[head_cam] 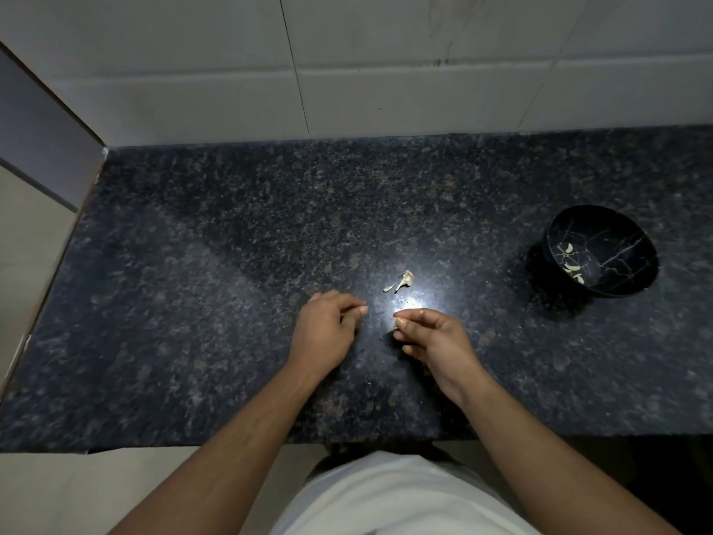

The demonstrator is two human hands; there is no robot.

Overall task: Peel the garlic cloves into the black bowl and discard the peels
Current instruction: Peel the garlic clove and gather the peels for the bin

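Your right hand (432, 334) pinches a garlic clove (397, 323); the black bowl (602, 251) lies toward the bench's right edge, nearer it; your left hand (328, 326) curls empty.

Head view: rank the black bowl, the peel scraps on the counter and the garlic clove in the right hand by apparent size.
1. black bowl, clearly largest.
2. peel scraps.
3. garlic clove, mostly hidden by the right hand, so its rank below the scraps is unsure.

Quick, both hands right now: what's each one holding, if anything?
Left hand: fingers curled with fingertips pinched together; cannot tell if it holds a scrap of peel.
Right hand: pinching a garlic clove between thumb and fingers.
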